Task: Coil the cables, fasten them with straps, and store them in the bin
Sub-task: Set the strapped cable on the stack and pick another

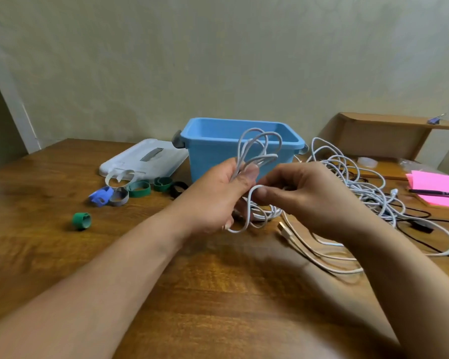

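Left hand (pixel 213 195) grips looped white cable (pixel 266 158), right hand (pixel 306 195) pinches a strand above the counter (pixel 218 294); blue bin (pixel 210 151) just behind at 12 o'clock, straps (pixel 139 192) at 10, tangled cable pile (pixel 362 189) at 3.

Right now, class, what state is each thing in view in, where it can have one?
blue bin: open, lid off
lid: flat on the table beside the bin
white cable: partly coiled, no strap on it
left hand: grips the loops
right hand: pinches a strand
straps: rolled, on the table
cable pile: tangled, uncoiled
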The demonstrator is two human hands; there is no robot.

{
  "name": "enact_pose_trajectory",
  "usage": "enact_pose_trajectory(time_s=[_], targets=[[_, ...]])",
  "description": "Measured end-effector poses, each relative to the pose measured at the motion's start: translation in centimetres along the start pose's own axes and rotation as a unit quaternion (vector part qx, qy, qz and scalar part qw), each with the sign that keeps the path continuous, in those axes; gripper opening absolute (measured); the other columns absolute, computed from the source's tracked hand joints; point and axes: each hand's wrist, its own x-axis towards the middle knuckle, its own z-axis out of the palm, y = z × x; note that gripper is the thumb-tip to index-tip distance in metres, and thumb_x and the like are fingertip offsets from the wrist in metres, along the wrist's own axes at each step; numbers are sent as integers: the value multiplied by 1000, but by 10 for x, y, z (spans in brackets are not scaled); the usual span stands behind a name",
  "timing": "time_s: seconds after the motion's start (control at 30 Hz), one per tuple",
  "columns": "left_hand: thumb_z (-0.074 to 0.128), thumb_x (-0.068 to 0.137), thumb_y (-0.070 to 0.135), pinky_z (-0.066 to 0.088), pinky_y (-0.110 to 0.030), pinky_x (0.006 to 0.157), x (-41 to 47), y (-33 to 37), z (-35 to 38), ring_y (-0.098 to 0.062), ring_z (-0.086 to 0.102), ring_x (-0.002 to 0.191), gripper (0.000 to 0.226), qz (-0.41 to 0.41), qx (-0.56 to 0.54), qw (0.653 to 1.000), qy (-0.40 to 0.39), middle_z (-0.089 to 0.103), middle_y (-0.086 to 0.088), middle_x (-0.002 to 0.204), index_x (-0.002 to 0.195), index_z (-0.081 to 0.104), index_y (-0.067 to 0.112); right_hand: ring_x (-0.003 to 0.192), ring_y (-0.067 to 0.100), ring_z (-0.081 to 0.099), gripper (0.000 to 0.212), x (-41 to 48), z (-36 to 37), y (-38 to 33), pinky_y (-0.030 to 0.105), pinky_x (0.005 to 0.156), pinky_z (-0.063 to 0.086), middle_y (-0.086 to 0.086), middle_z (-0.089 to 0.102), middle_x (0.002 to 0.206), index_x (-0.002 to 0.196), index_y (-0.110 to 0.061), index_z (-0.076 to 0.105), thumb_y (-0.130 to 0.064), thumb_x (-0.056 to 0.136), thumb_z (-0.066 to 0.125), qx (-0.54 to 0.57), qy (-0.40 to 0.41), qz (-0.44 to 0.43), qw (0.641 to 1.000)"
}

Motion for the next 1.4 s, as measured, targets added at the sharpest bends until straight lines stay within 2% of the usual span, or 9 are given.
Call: enact_pose_trajectory(time_s=[0.2, 0.37, 0.47, 0.57, 0.7, 0.9, 1.07, 1.23, 1.4], targets=[[47, 110, 43, 42, -15, 44, -2, 0, 6, -20, 66, 58, 21, -13, -7, 998, -54, 76, -9, 76, 113, 56, 24, 79, 0, 70, 7, -2, 10, 1, 15, 69, 51, -21, 76, 83, 101, -31, 80, -28, 96, 77, -51, 78, -47, 995], [51, 111, 34, 55, -38, 76, 0, 0, -7, -24, 62, 67, 18, 9, 22, 998, -66, 58, 0, 61, 108, 59, 17, 90, -1, 71, 20, -1, 10, 0, 15, 76, 53, -19, 77, 96, 112, -28, 77, -32, 92, 79, -50, 85, -57, 993], [51, 111, 23, 62, -44, 83, 2, 0, -10, -25, 72, 74, 11, 11, -105, 994, -38, 61, -1, 70, 107, 56, 14, 74, 2, 68, 18, 1, 2, 3, 13, 65, 48, -15, 74, 83, 106, -29, 75, -37, 91, 80, -42, 117, -24, 992], [51, 111, 19, 63, -41, 65, 4, 1, -12, -17, 62, 53, 8, -6, -262, 965, -20, 59, -5, 78, 111, 49, 12, 57, 3, 64, 11, 3, -6, 6, 14, 52, 46, -11, 71, 71, 99, -28, 74, -38, 98, 72, 10, 129, 13, 991], [50, 112, 22, 35, -22, 40, 7, 3, -19, -7, 29, 43, 8, -8, -323, 946, 25, 39, 3, 64, 111, 47, 15, 49, 2, 50, 34, 4, -11, 9, 17, 50, 39, -12, 63, 58, 86, -21, 75, -52, 98, 64, 22, 109, 34, 993], [48, 112, 21, 29, -22, 38, 9, 2, -23, -8, 25, 42, 7, 22, -348, 930, 114, 32, 5, 59, 111, 44, 15, 64, 21, 47, 31, 4, -13, 13, 29, 57, 39, 4, 55, 69, 94, -16, 80, -34, 108, 58, 156, 64, 63, 984], [51, 111, 34, 33, -21, 39, 1, 2, 6, -7, 29, 44, 19, -14, -296, 955, 34, 36, 4, 64, 105, 47, 16, 70, 17, 65, 14, 8, 13, 7, 28, 63, 52, 6, 72, 79, 103, -8, 76, -20, 100, 69, 262, 117, 59, 956], [59, 104, 40, 31, -23, 41, -4, 5, 34, -6, 33, 45, 30, -19, -248, 968, 19, 46, 4, 68, 121, 52, 17, 74, 11, 72, 10, 3, 32, 0, 25, 66, 55, 0, 79, 86, 103, -15, 79, -10, 100, 70, 151, 185, -23, 971], [60, 103, 44, 36, -25, 44, 1, -2, 32, -3, 43, 44, 36, -7, -245, 968, 58, 58, 5, 72, 122, 60, 14, 90, 11, 59, 23, 2, 44, -5, 18, 77, 45, -5, 62, 89, 106, -28, 81, -10, 102, 67, -12, 188, -58, 980]])
